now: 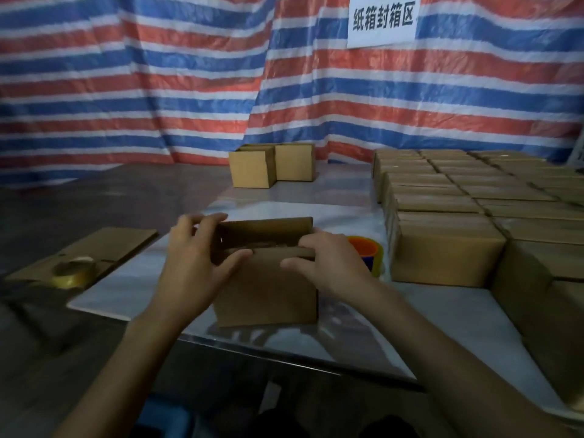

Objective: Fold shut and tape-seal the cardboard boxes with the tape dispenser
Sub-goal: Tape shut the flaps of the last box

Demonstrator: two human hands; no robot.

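Observation:
A brown cardboard box (268, 292) stands near the front edge of the white table (331, 203). Its far flap (265, 227) still stands upright. My left hand (196, 257) grips the box's left top edge, thumb on the near side and fingers curled over a folded flap. My right hand (328, 263) holds the right top edge, fingers pressing a flap down into the opening. The tape dispenser (368, 249), orange and blue with a roll of clear tape, sits on the table just right of the box, partly hidden behind my right hand.
Several closed boxes (467, 216) fill the table's right side in tight rows. Two open boxes (271, 165) stand at the back. Flat cardboard (104, 245) and a tape roll (74, 271) lie on the dark surface at left. A striped tarp hangs behind.

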